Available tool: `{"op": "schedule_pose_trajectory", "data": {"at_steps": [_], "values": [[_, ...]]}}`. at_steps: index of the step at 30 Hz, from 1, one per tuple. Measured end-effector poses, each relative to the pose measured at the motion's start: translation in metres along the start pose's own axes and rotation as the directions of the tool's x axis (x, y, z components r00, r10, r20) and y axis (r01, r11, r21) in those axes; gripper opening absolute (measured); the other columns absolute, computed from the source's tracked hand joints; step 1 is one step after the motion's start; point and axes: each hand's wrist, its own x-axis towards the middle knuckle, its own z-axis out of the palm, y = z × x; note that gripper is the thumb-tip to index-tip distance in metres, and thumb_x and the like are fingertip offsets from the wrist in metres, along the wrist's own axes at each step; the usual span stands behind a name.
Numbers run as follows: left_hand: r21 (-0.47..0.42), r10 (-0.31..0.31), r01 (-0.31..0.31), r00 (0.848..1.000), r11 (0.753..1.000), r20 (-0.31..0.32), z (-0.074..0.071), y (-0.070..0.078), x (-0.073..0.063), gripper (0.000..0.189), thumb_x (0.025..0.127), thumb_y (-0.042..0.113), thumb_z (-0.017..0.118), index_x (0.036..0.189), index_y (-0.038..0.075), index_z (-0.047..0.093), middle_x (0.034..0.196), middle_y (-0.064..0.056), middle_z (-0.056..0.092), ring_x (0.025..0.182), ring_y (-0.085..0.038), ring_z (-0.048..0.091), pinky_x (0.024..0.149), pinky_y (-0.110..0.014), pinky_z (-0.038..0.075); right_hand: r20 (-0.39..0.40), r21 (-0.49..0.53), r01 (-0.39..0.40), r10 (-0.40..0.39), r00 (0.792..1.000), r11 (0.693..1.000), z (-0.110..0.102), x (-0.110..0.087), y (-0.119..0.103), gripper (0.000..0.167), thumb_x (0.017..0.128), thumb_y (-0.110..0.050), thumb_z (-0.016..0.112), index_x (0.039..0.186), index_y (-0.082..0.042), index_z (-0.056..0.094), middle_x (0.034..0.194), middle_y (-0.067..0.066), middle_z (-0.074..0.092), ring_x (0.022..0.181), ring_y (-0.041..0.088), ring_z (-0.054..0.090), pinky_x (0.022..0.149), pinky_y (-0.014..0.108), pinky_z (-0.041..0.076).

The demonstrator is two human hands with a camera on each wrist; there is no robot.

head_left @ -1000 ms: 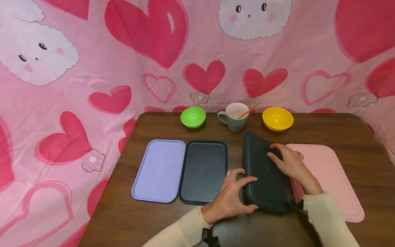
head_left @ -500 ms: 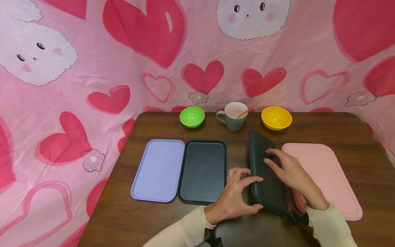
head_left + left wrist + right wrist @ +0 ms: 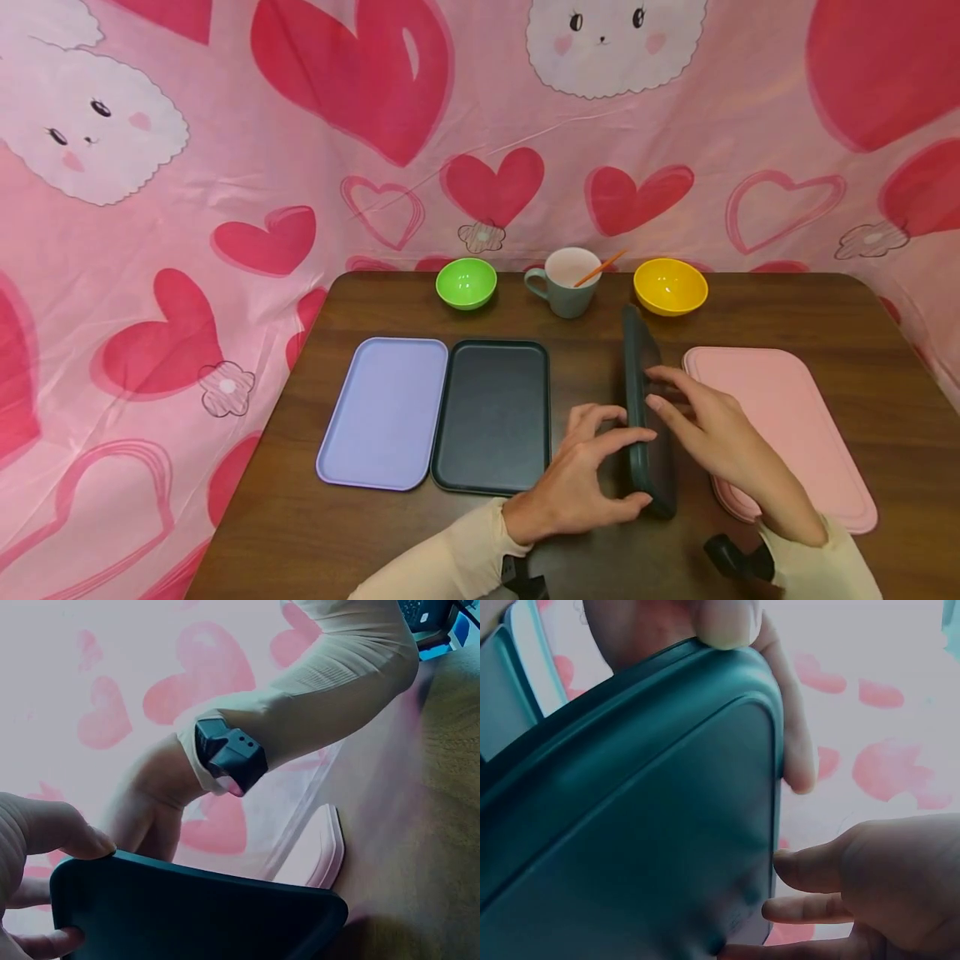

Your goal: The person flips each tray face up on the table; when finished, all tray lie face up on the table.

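Note:
A dark green tray [image 3: 643,417] stands nearly on edge above the table, its face largely turned from the head camera. My left hand [image 3: 573,475] grips its near left edge, thumb at the near corner and fingers along the rim. The left wrist view shows that thumb over the edge of the tray [image 3: 202,907]. My right hand [image 3: 720,425] is at the tray's right face, fingers fairly straight and touching it near the upper edge. In the right wrist view, the right hand [image 3: 885,885] lies at the tray's side, while the left hand [image 3: 727,630] holds its corner.
Flat on the wooden table [image 3: 420,542] lie a lilac tray [image 3: 384,412], another dark green tray [image 3: 492,417] and pink trays or boards [image 3: 780,433]. Along the back stand a green bowl [image 3: 467,284], a mug [image 3: 568,287] with an orange stick [image 3: 603,267], and a yellow bowl [image 3: 671,287].
The held tray has tipped from a slant to nearly upright and shifted slightly right. My left hand has moved right with it. My right hand has stayed against its right face.

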Motion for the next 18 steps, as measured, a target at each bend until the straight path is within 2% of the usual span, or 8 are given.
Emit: {"op": "schedule_pose_trajectory", "data": {"at_steps": [6,11,13,18], "values": [[0.107,0.124,-0.119,0.992,0.987,-0.035,0.001,0.004,0.004,0.053,0.077,0.026,0.085,0.126,0.016,0.068,0.128,-0.007,0.055,0.12,-0.021,0.045,0.106,-0.026,0.039,-0.055,-0.028,0.057,-0.059,0.997,0.998,-0.008,-0.006,-0.007,0.044,0.098,-0.016,0.063,0.14,-0.008,0.051,0.121,0.024,0.069,0.095,0.039,0.073,0.072,0.048,0.059],[0.124,0.184,-0.178,0.982,0.976,-0.039,0.003,0.008,0.008,0.049,0.079,0.024,0.084,0.124,0.016,0.07,0.126,-0.006,0.058,0.118,-0.02,0.047,0.107,-0.025,0.038,-0.041,-0.062,0.065,-0.068,0.997,0.996,-0.014,-0.012,-0.011,0.048,0.099,-0.018,0.063,0.144,-0.013,0.05,0.123,0.024,0.069,0.089,0.037,0.074,0.067,0.048,0.059],[0.124,0.203,-0.198,0.978,0.972,-0.036,0.004,0.01,0.009,0.047,0.08,0.024,0.083,0.124,0.015,0.07,0.125,-0.006,0.059,0.117,-0.02,0.047,0.108,-0.025,0.038,-0.036,-0.08,0.076,-0.079,0.996,0.994,-0.016,-0.015,-0.013,0.048,0.098,-0.018,0.063,0.145,-0.016,0.051,0.123,0.021,0.07,0.087,0.031,0.075,0.066,0.043,0.06],[0.126,0.246,-0.238,0.968,0.963,-0.046,0.007,0.013,0.01,0.039,0.082,0.021,0.081,0.12,0.015,0.073,0.119,-0.004,0.063,0.114,-0.017,0.052,0.107,-0.021,0.039,-0.035,-0.121,0.126,-0.131,0.991,0.985,-0.019,-0.021,-0.014,0.047,0.096,-0.015,0.067,0.141,-0.022,0.058,0.116,0.007,0.074,0.084,0.006,0.071,0.065,0.025,0.056]]}}
